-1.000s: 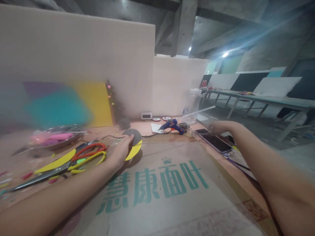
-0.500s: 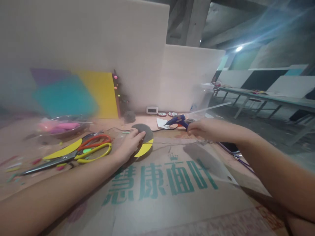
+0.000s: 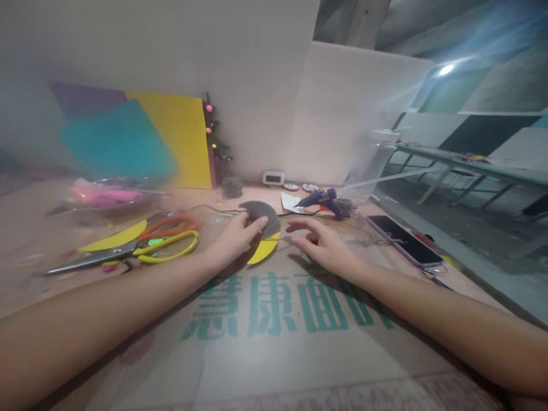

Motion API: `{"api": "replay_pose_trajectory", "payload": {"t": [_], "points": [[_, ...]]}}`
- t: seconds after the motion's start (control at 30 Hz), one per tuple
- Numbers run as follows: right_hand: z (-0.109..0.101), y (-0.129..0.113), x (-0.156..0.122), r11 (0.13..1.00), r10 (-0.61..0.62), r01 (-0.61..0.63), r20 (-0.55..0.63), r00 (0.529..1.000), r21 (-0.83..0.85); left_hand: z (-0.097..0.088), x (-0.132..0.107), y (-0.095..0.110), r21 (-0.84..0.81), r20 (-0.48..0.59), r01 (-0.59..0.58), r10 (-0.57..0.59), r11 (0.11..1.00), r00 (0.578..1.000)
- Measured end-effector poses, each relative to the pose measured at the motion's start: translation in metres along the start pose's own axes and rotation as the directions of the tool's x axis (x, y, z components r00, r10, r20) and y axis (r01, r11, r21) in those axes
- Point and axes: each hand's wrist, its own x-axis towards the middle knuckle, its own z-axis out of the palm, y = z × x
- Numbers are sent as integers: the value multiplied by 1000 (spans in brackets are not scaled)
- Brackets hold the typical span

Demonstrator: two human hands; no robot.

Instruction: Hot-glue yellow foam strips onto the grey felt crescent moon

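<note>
A gray-and-yellow disc [image 3: 272,224] is at the middle of the worktop [image 3: 256,197], on the far side of 4 green printed characters [image 3: 272,302]. The left hand [image 3: 233,238] touches it, thumb over the gray part; whether it pinches, I cannot tell. The right hand [image 3: 323,244], thumb and fingers parted, is just right of it. Scissors [image 3: 134,248] lie left, a glue gun [image 3: 322,198] far right.

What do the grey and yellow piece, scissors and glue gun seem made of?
Piece: grey area possibly felt or foam, looking dull; yellow possibly card, flat and matte. Scissors: blades probably steel, with a grey sheen; handles likely plastic or coated, bright orange and yellow. Glue gun: body probably plastic, smooth and blue.
</note>
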Motion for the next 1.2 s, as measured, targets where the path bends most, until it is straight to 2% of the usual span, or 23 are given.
{"api": "replay_pose_trajectory", "payload": {"t": [0.1, 0.2, 0.33, 0.43, 0.5, 0.63, 0.7, 0.77, 0.9, 0.97, 1.1, 1.2], "points": [[4, 5, -3, 982, -115, 115, 8, 993, -150, -1, 1, 2, 35, 2, -8, 8, 999, 1000], [-1, 1, -4, 966, -147, 144, 2, 989, -213, -1, 1, 3, 45, -5, 4, -4, 999, 1000], [-30, 6, 12, 916, -182, 136, -91, 979, -377, 1, -2, 4, -10, -10, 12, -12, 1000, 1000], [-64, 30, 29, 869, -194, 35, -276, 941, -494, 2, -2, 5, -1, -27, 35, -35, 999, 999], [-84, 51, 35, 849, -119, -110, -390, 913, -516, 2, -2, 4, 16, -35, 31, -31, 999, 999], [-103, 90, 35, 799, -25, -287, -506, 862, -528, 0, 1, -2, 77, -33, 10, -8, 997, 999], [-103, 102, 34, 794, -42, -293, -528, 848, -533, -1, 2, -5, 113, -27, -2, 5, 994, 1000], [-98, 110, 36, 821, -51, -259, -518, 854, -509, -1, 3, -8, 137, -32, -19, 24, 990, 999], [-83, 118, 40, 885, 71, -217, -341, 937, -412, 1, 2, -7, 111, -37, -17, 21, 994, 999], [-77, 118, 41, 882, 107, -226, -292, 951, -414, 2, 1, -3, 82, -20, -10, 12, 997, 1000], [-73, 116, 40, 876, 99, -243, -339, 936, -416, 2, -1, 4, 82, 42, -7, 4, 997, 999], [-74, 114, 38, 884, 92, -258, -396, 914, -389, 2, -2, 5, 72, 28, -8, 6, 997, 1000]]}}
